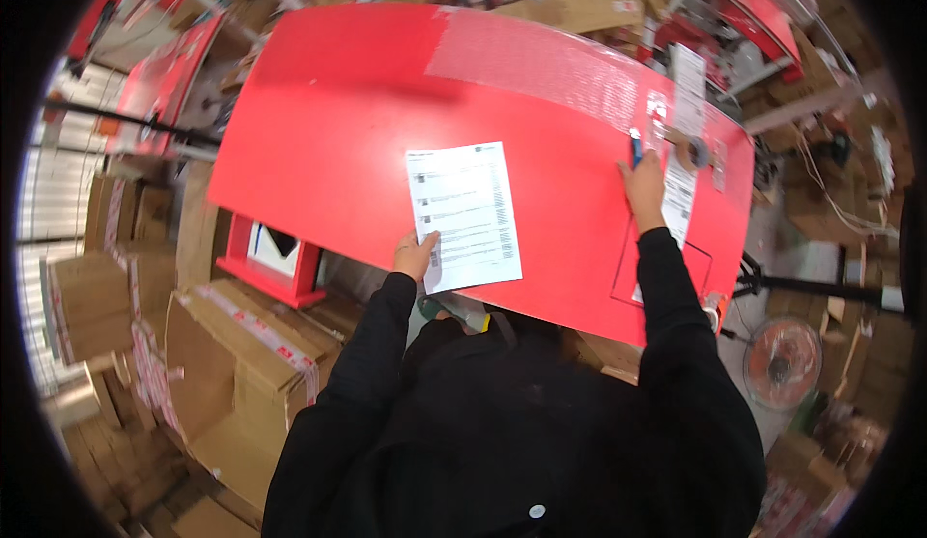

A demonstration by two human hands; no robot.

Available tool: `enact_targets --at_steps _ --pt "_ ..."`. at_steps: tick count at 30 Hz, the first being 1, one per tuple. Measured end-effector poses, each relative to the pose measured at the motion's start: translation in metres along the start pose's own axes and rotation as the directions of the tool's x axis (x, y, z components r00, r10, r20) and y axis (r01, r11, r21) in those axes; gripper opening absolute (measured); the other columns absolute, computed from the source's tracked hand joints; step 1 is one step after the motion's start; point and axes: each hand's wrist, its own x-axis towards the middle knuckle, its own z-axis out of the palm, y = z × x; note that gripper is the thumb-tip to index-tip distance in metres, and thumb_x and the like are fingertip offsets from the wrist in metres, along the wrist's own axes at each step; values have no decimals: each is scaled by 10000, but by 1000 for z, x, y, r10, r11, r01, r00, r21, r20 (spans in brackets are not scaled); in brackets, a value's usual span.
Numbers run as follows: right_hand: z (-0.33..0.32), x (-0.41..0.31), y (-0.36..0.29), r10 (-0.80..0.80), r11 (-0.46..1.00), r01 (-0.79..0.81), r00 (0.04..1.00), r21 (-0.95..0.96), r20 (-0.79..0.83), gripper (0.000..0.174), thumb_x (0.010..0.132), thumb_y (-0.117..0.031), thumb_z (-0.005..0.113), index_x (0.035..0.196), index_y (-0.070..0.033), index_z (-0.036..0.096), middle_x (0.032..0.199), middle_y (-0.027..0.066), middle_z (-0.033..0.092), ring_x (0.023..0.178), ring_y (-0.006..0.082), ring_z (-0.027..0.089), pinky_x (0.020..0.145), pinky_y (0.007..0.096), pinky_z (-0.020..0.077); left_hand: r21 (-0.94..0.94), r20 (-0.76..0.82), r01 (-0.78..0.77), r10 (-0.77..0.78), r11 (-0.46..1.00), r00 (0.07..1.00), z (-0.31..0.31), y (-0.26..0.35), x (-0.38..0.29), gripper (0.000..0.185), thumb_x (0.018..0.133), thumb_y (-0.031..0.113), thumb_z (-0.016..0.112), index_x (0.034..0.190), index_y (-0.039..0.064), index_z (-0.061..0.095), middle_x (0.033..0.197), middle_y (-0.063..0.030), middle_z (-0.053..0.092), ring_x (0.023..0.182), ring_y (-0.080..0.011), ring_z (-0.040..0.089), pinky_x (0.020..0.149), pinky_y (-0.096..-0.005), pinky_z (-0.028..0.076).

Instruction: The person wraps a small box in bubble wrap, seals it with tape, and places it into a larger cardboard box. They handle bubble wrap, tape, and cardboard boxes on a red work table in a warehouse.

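A printed paper sheet [467,212] lies on the red table [340,147], its lower left edge pinched between the thumb and fingers of my left hand [416,255]. Further right, my right hand [644,184] is at a small blue tool [636,148]; its fingers partly hide it, and whether they grip it cannot be told. Just right of that hand runs a long strip of printed labels [688,85], partly covered by my sleeve. A roll of tape [692,152] rests on the strip. Black lines mark a rectangle [624,263] on the tabletop near my right forearm.
Clear plastic wrap [536,67] covers the table's far edge. An open red drawer [308,277] juts out below the near left edge. A large open cardboard box [217,371] stands at lower left, a fan [782,364] at right. More boxes and shelving surround the table.
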Motion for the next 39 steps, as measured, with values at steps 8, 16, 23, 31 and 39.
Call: enact_targets --at_steps 8,16,23,31,39 --pt "-16 -67 -45 -58 141 -461 879 876 473 340 1140 -366 541 1211 -38 600 803 41 651 628 116 625 540 284 527 -314 -106 22 -59 949 993 2 -17 -21 342 1053 223 696 1258 -49 711 1151 -107 781 975 -157 734 860 -324 575" --pt "-145 -158 -178 -574 31 -655 607 755 550 443 1142 -418 527 1228 10 604 847 54 631 696 117 613 594 280 507 -217 -106 -17 -7 976 994 4 -12 0 364 1038 226 708 1253 -67 712 1132 -129 791 965 -181 739 859 -329 572" --pt "-263 -218 -235 -800 -136 -521 559 843 216 473 1141 -384 495 1418 -5 442 1048 253 685 963 293 681 870 436 554 -141 -177 -63 38 988 983 -5 -27 15 368 1018 265 731 1208 -51 734 1049 -120 794 874 -194 735 785 -357 577" --pt "-304 -276 -309 -950 162 -70 -281 984 136 409 1055 -57 538 1460 -24 497 1403 219 630 1312 398 626 1109 479 500 38 40 -212 211 976 977 -11 -30 20 444 1025 288 685 1321 -42 681 1204 -228 769 1068 -341 749 946 -433 567" --pt "-329 -317 -422 -908 90 377 -349 922 231 835 947 -452 804 1573 5 495 1543 227 584 1475 314 520 1252 420 356 144 136 -222 203 964 970 -108 -36 -6 481 1023 329 684 1375 1 665 1287 -231 740 1211 -371 703 1045 -441 533"
